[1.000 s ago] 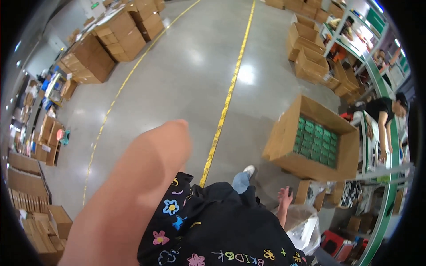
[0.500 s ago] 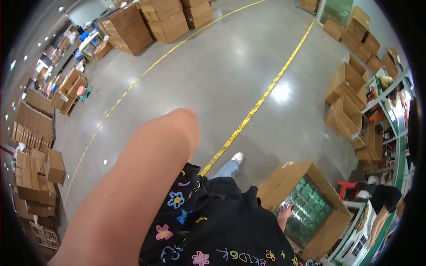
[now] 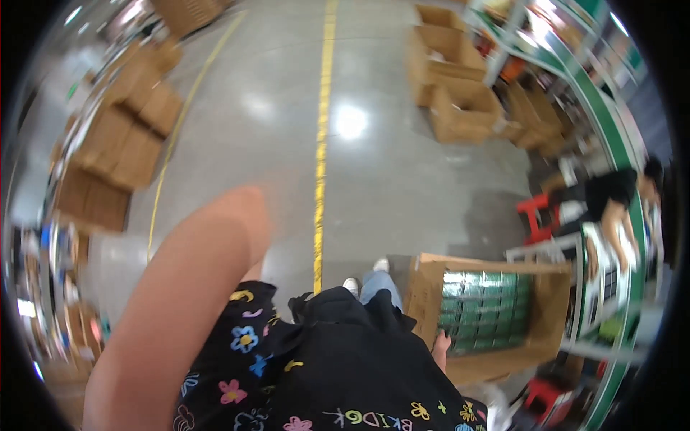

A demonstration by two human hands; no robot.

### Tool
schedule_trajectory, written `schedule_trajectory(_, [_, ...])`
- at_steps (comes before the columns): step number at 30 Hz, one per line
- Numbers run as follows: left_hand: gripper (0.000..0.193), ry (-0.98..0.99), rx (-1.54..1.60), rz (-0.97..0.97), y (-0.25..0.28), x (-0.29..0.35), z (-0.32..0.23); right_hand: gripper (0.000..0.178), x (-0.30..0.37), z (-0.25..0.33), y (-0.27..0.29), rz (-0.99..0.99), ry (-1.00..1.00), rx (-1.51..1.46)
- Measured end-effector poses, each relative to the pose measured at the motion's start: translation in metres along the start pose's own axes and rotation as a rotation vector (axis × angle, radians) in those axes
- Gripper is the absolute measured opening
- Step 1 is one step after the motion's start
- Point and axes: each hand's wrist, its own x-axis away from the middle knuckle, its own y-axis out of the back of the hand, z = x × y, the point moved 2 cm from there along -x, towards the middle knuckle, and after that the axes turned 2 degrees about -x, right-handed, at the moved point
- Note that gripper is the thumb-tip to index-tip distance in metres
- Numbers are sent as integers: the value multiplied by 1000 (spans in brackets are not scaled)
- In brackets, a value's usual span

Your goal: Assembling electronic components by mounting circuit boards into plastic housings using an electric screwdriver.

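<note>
Nearest is the person's black clothing (image 3: 366, 359), printed with coloured flowers and squiggles. On the left, the person's bare left arm (image 3: 190, 294) is bent with its elbow pointing forward, slightly blurred. The left hand is out of view, so I cannot tell the state of its grip.

On the right, the right hand (image 3: 441, 346) is at the near left corner of a big open carton (image 3: 550, 309). A small dark patch shows at its fingertips; whether the grip is apart or together, or clamped on anything, I cannot tell, nor whether it touches the cardboard. Inside the carton, green packs (image 3: 483, 310) stand in close rows toward its left side, with a shiny surface. Just right of the clothing's near edge lie a whitish plastic bag (image 3: 496, 399) and a red stool (image 3: 548, 399).

Beyond the clothing, white shoes (image 3: 381, 265) show on the grey floor (image 3: 402, 194), right of a yellow line (image 3: 321, 165). Past the carton on the right, a co-worker (image 3: 609, 192) in a black top leans over a green-edged bench (image 3: 617, 144), near another red stool (image 3: 532, 215). Farther off, open cartons (image 3: 466, 118) stand on the right and stacked cartons (image 3: 126, 147) on the left.
</note>
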Motion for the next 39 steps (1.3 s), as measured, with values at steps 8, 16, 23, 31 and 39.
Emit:
schedule_trajectory(8, [11, -229, 406, 353, 143, 1, 216, 41, 44, -3, -44, -323, -115, 167])
schedule_trajectory(16, [27, -303, 599, 132, 184, -36, 392, 39, 13, 51, -89, -593, -260, -158])
schedule_trajectory(23, [6, 896, 368, 253, 142, 77, 669, 31, -47, 152, -123, -662, -473, -1071])
schedule_trajectory(31, [12, 979, 567, 669, 74, 88, 802, 42, -73, 170, -153, -915, -465, -637])
schedule_trajectory(39, [15, 774, 628, 1198, -59, 36, 889, 47, -113, 254, -71, -515, -664, -344])
